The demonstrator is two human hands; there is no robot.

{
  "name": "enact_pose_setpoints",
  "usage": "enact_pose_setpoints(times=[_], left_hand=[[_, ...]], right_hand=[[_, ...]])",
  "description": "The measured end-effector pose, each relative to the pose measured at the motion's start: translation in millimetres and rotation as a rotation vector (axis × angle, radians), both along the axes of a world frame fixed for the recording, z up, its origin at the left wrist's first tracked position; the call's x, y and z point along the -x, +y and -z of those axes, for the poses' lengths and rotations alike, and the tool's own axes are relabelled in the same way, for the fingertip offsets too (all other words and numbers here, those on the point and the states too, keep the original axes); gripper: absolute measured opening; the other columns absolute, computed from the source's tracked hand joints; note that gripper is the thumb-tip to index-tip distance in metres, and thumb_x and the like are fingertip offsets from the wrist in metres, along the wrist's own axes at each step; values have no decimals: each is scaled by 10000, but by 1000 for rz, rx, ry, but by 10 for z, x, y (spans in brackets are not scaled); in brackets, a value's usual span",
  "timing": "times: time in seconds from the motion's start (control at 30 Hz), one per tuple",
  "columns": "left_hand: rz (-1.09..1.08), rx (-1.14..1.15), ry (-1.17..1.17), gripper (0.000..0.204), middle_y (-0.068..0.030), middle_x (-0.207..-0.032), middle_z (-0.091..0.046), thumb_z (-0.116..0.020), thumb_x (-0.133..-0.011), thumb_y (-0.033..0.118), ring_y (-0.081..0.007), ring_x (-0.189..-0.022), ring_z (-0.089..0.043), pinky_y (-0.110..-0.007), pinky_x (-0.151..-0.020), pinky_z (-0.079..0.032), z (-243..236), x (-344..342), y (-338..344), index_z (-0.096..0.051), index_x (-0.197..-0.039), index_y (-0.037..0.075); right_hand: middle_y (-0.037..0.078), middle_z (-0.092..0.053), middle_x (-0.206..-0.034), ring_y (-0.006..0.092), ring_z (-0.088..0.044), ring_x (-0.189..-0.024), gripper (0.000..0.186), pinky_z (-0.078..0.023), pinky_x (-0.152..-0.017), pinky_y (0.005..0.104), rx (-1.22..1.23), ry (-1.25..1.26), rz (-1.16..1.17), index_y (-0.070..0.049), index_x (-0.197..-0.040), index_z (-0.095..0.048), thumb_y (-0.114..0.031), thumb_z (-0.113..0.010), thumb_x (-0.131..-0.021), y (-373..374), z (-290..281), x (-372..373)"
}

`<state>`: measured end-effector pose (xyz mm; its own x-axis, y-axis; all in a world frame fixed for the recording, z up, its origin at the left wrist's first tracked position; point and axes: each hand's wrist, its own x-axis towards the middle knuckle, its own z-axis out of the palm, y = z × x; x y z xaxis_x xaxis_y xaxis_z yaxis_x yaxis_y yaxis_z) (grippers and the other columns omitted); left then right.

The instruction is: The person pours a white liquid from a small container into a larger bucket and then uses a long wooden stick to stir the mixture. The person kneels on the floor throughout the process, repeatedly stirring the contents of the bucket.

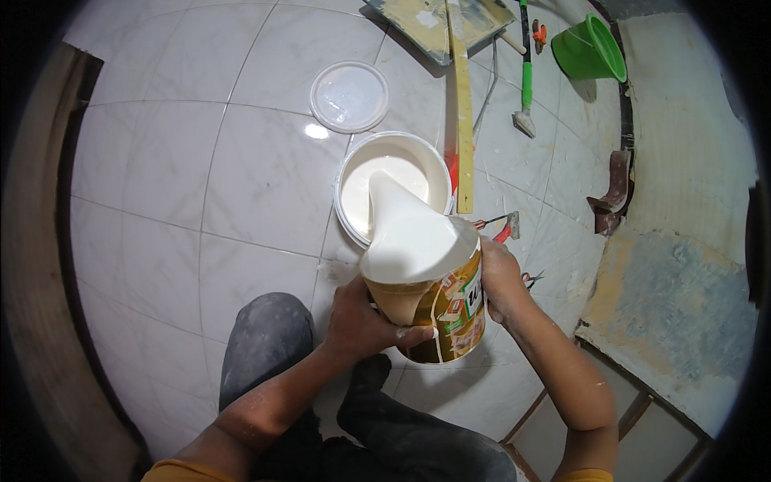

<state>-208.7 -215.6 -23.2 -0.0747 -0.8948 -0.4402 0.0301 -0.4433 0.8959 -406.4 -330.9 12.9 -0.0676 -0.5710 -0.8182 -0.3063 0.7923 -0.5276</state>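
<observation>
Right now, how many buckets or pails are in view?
3: a white pail on the tiled floor, a gold printed pail pouring into it between the left hand and right hand, and a green bucket at upper right. None seems hidden.

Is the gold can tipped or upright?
Tipped: the gold can leans, and white liquid pours over its rim into the white bucket.

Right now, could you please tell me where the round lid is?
In the head view, the round lid lies on the tiled floor, left of the long yellow strip and just beyond the white bucket.
</observation>
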Motion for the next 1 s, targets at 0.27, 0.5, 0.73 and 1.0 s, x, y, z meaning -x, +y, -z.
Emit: enact_pose_setpoints(times=[0.27,0.5,0.73,1.0], left_hand=[[0,-136,97,790,-148,-1113,-778,-976,-651,442,-255,-1018,-770,-379,-908,-605,-88,9,-157,-684,-1230,-9],[-278,-84,461,560,-128,-1106,-774,-883,-835,340,-191,-1005,-746,-340,-897,-593,-73,224,-220,-688,-1224,-12],[-505,-299,749,554,-105,-1087,-764,-865,-865,359,-156,-1007,-718,-319,-892,-572,-174,500,-375,-685,-1212,-33],[-688,-442,1025,640,-82,-1070,-743,-842,-877,469,-124,-954,-700,-292,-826,-563,-465,439,-593,-676,-1228,-39]], right_hand=[[181,-753,-1026,227,-724,-883,465,-552,-826,359,-42,65,-22,79,-1109,-710,-301,-448,-1057,-285,-126,-125],[210,-755,-1003,256,-723,-808,451,-557,-790,396,-131,340,-514,84,-1107,-714,-262,-431,-1044,-863,-186,-284],[197,-745,-975,234,-679,-827,459,-521,-843,399,-221,498,-741,66,-1012,-725,-279,-424,-1043,-1351,-360,-639],[120,-734,-1071,136,-642,-882,581,-530,-839,317,-231,638,-1181,77,-1147,-705,-461,-492,-1101,-1755,-841,-1204]])
